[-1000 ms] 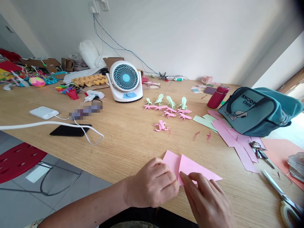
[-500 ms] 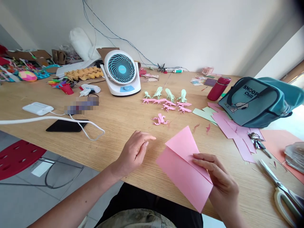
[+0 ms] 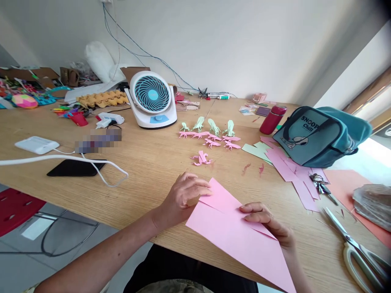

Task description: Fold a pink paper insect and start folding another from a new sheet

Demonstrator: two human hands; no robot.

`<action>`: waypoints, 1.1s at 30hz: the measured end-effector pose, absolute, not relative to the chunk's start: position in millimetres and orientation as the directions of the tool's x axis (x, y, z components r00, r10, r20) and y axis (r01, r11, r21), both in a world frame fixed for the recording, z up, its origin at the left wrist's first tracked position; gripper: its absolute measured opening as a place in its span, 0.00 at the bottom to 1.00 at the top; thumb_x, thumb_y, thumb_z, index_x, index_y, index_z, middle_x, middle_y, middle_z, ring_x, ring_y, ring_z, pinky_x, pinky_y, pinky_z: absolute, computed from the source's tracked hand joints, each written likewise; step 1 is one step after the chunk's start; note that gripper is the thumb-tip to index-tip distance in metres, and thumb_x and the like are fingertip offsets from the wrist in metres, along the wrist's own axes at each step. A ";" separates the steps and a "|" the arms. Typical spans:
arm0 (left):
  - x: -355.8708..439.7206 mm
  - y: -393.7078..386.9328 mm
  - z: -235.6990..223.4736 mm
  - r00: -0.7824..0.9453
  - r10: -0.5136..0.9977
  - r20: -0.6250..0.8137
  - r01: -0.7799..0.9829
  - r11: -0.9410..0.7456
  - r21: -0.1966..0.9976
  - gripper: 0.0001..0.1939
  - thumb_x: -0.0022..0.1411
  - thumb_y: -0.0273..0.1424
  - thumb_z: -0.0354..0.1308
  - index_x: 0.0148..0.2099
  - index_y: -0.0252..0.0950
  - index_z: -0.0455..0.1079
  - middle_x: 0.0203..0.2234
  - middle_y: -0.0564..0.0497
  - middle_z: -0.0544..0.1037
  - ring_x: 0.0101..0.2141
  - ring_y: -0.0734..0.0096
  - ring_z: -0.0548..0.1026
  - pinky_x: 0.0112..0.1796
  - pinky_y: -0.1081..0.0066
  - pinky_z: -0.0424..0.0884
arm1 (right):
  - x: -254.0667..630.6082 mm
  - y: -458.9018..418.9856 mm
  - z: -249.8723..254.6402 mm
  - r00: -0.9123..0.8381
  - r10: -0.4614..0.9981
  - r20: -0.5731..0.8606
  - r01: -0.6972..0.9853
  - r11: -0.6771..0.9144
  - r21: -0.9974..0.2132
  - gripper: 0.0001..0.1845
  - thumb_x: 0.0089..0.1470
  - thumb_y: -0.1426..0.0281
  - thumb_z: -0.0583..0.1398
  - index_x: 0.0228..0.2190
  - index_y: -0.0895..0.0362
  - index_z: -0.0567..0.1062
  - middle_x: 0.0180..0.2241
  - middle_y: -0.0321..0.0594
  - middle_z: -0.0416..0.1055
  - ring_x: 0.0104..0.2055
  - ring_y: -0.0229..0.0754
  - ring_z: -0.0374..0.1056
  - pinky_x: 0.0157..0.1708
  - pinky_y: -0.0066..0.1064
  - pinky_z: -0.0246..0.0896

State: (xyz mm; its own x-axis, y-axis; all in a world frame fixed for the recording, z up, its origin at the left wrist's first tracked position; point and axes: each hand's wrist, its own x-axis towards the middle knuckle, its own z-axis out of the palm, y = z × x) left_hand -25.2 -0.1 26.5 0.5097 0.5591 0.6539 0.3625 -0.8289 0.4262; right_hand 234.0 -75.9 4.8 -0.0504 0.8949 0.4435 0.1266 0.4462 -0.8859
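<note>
A sheet of pink paper [image 3: 235,240] with a folded-over flap along its far side is held above the table's near edge. My right hand [image 3: 269,224] grips it at the right, fingers on top of the flap and thumb hidden underneath. At the flap's far left corner is my left hand [image 3: 186,197], its fingertips on the paper and its thumb partly hidden behind the sheet. Beyond the sheet stands a pink origami insect [image 3: 201,158]. Farther back are several more pink folded insects [image 3: 213,142] and a row of green folded insects [image 3: 214,127].
Scissors [image 3: 351,244], keys [image 3: 320,185] and loose pink paper [image 3: 281,162] lie at the right, near a teal bag [image 3: 317,138] and red flask [image 3: 273,119]. A fan [image 3: 152,99] stands at the back. A white cable [image 3: 61,157] crosses the left over a black phone-like slab [image 3: 75,167].
My left hand has moved right onto the paper's corner. The pink sheet has turned and tilted, with its near edge lower and farther right. The view has shifted slightly.
</note>
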 end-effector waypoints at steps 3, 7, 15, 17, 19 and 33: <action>-19.1 -1.1 36.5 0.489 0.558 0.670 0.270 -0.828 0.491 0.15 0.70 0.42 0.54 0.39 0.38 0.74 0.36 0.47 0.81 0.42 0.64 0.75 0.45 0.62 0.68 | 236.8 -69.7 0.8 -0.090 0.883 0.461 0.065 0.467 -0.882 0.15 0.53 0.53 0.66 0.36 0.50 0.81 0.39 0.47 0.77 0.40 0.51 0.75 0.37 0.40 0.73; -12.5 -1.2 41.2 0.495 0.640 0.588 0.213 -0.745 0.632 0.13 0.69 0.40 0.55 0.38 0.36 0.73 0.31 0.48 0.80 0.35 0.67 0.77 0.39 0.67 0.70 | 237.1 -61.4 -3.0 -0.069 0.892 0.448 0.017 0.450 -0.893 0.17 0.54 0.52 0.64 0.38 0.49 0.82 0.38 0.47 0.79 0.40 0.50 0.76 0.37 0.40 0.74; -16.5 7.3 41.5 0.536 0.487 0.690 0.188 -0.865 0.465 0.08 0.70 0.34 0.54 0.41 0.36 0.71 0.35 0.46 0.80 0.39 0.65 0.76 0.43 0.64 0.69 | 239.5 -72.0 3.1 0.030 0.863 0.504 0.225 0.485 -0.845 0.08 0.58 0.68 0.63 0.40 0.49 0.79 0.43 0.44 0.77 0.47 0.51 0.73 0.43 0.41 0.70; -19.7 8.8 40.0 0.545 0.442 0.713 0.215 -0.895 0.390 0.06 0.70 0.32 0.55 0.42 0.37 0.71 0.37 0.46 0.80 0.41 0.65 0.76 0.44 0.64 0.68 | 241.0 -74.5 4.0 -0.004 0.852 0.524 0.283 0.503 -0.816 0.09 0.59 0.71 0.62 0.41 0.49 0.79 0.45 0.43 0.76 0.48 0.50 0.73 0.45 0.42 0.69; -21.6 9.1 39.0 0.555 0.411 0.724 0.243 -0.912 0.331 0.05 0.70 0.31 0.55 0.43 0.37 0.70 0.38 0.46 0.80 0.42 0.66 0.76 0.44 0.64 0.68 | 241.0 -75.4 5.1 -0.025 0.840 0.542 0.323 0.520 -0.791 0.09 0.59 0.72 0.61 0.41 0.49 0.78 0.45 0.44 0.75 0.48 0.51 0.73 0.45 0.43 0.69; -6.3 -14.7 59.1 0.491 0.803 0.337 0.291 -0.516 0.806 0.05 0.64 0.29 0.60 0.36 0.34 0.75 0.28 0.52 0.79 0.29 0.72 0.76 0.30 0.76 0.69 | 228.9 -70.1 9.9 0.046 0.892 0.450 0.175 0.437 -0.883 0.05 0.56 0.72 0.64 0.29 0.51 0.79 0.24 0.35 0.75 0.28 0.41 0.72 0.28 0.31 0.68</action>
State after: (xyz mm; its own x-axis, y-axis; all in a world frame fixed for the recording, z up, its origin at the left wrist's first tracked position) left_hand -6.3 -14.7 59.1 0.4914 0.8033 0.3365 0.2909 -0.5156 0.8059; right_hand 228.9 -70.1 9.9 0.0458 0.8917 0.4502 0.1745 0.4366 -0.8825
